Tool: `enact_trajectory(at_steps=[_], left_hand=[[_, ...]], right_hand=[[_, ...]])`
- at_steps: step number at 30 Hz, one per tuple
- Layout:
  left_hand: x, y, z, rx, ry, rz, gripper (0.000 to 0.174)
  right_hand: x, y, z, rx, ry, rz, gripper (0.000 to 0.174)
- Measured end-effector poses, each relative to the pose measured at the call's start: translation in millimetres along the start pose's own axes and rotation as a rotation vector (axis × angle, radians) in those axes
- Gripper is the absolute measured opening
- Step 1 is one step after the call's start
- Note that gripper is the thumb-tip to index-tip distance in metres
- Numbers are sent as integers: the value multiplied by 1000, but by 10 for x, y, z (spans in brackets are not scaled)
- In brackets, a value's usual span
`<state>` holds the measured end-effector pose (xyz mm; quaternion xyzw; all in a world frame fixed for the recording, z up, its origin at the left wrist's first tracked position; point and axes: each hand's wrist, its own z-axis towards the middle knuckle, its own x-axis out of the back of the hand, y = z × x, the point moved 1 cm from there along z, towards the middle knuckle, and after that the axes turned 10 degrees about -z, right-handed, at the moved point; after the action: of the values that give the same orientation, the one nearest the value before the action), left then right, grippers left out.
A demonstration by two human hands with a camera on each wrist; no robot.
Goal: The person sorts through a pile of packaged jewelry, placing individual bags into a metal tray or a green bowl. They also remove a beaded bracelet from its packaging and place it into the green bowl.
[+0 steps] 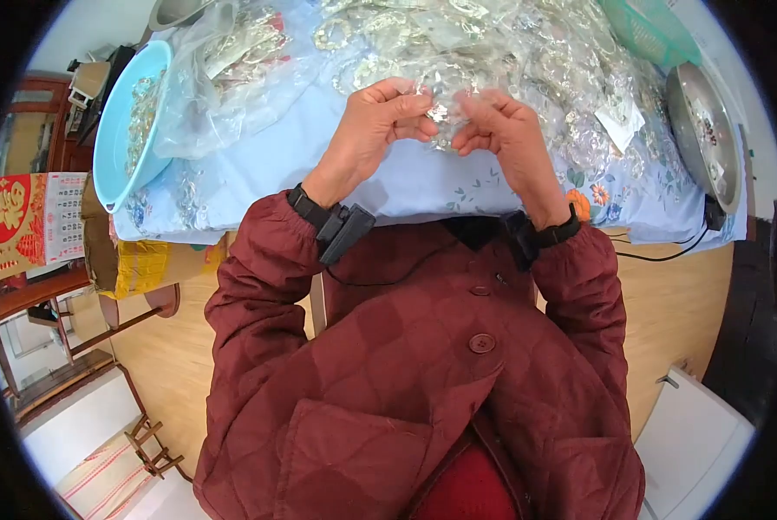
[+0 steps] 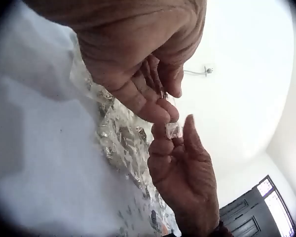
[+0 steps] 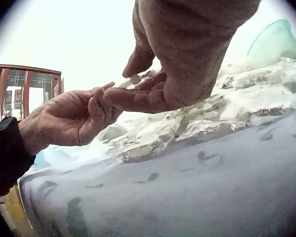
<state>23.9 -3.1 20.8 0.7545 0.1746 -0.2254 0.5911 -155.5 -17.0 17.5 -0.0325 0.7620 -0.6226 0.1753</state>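
Both hands meet over the near edge of the heap of clear plastic packets (image 1: 484,52). My left hand (image 1: 375,126) pinches a small shiny silvery piece (image 1: 438,113) between thumb and fingertips. Facing it, my right hand (image 1: 503,130) has a small clear plastic piece (image 2: 173,130) between thumb and fingers, seen in the left wrist view. The fingertips of the two hands come close together there. From the right wrist, the left hand (image 3: 71,118) appears palm up beside the right hand's fingers, which partly hide the small pieces.
A light blue basin (image 1: 111,173) with small pieces inside stands at the left, beside a large clear plastic bag (image 1: 189,113). To the right are a metal bowl (image 1: 683,104) and a green basket (image 1: 640,35). A floral blue cloth (image 1: 267,169) covers the table.
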Motion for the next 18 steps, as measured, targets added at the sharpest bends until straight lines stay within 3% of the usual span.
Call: enact_trajectory(at_steps=[4, 8, 12, 15, 18], left_hand=[[83, -9, 12, 49, -27, -80, 14], [180, 41, 43, 11, -70, 78, 14], [168, 91, 21, -3, -78, 52, 13], [179, 119, 32, -37, -15, -110, 9], [246, 231, 50, -111, -16, -183, 7]], right_hand=[[1, 94, 49, -1, -44, -127, 17], [52, 33, 75, -62, -95, -254, 14], [91, -51, 158, 3, -40, -320, 16], [79, -119, 250, 78, 58, -144, 21], [119, -174, 245, 92, 143, -193, 23]])
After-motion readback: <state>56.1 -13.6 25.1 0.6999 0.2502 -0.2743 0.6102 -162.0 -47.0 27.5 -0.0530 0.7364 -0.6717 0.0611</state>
